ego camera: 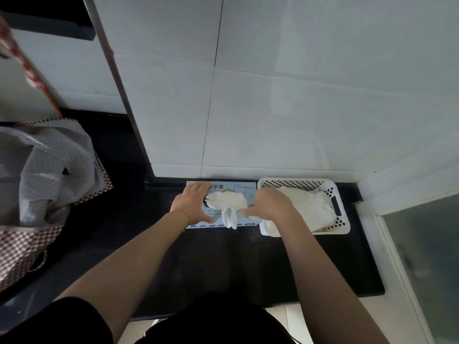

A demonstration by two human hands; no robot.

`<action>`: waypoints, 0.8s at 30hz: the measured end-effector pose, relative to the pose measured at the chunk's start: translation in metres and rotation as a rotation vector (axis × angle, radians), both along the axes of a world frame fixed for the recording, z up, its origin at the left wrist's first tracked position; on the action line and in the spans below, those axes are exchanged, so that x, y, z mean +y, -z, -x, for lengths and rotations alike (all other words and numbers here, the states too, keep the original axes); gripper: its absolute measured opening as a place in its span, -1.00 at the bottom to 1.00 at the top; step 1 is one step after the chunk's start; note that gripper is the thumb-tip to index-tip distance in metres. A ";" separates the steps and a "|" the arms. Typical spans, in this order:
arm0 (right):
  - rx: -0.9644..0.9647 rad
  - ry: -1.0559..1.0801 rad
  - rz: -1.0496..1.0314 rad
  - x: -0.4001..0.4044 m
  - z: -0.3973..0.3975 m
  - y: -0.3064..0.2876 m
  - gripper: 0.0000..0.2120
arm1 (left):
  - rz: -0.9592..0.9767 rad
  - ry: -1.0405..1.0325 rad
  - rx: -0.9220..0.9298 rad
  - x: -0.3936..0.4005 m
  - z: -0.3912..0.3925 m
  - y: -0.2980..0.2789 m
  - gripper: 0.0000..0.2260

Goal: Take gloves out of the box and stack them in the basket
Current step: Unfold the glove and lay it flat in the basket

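Note:
A pale blue glove box (pixel 244 187) lies flat on the black counter against the tiled wall. A white glove (pixel 229 204) sticks out of its top opening, fingers drooping toward the box's near edge. My left hand (pixel 192 203) rests spread on the box's left half, fingers straight, holding it down. My right hand (pixel 269 203) is over the box's right end and pinches the glove at its right side. Right of the box stands a white perforated basket (pixel 341 206) holding a pile of white gloves (pixel 313 209).
The black counter (pixel 223 264) runs toward me; its right end stops at a white frame with frosted glass (pixel 422 256). A checkered bag with grey plastic (pixel 42 184) sits on the left. White wall tiles rise directly behind the box and basket.

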State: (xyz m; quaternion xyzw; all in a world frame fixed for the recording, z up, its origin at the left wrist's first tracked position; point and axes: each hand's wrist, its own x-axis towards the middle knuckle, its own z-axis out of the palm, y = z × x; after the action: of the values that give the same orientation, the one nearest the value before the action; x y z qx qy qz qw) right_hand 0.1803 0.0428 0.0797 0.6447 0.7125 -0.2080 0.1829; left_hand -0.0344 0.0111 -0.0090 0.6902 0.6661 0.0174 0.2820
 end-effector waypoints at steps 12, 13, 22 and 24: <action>0.102 -0.027 -0.247 0.006 0.054 0.062 -0.86 | -0.011 -0.023 -0.005 -0.002 -0.001 0.008 0.02; 0.115 0.000 -0.265 0.005 0.052 0.062 -0.88 | -0.016 -0.026 -0.007 -0.002 0.000 0.009 0.02; 0.325 0.104 -0.383 0.020 0.046 0.020 -0.83 | -0.004 -0.047 -0.048 -0.002 0.000 0.007 0.04; 0.451 0.158 -0.496 0.024 0.041 0.001 -0.87 | 0.014 -0.041 -0.032 -0.002 0.001 0.007 0.07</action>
State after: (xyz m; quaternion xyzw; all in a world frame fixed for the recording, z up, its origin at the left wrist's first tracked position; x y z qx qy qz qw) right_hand 0.1395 0.0664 0.0787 0.6606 0.7116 -0.1793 -0.1583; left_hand -0.0352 0.0093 -0.0159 0.6739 0.6757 0.0297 0.2972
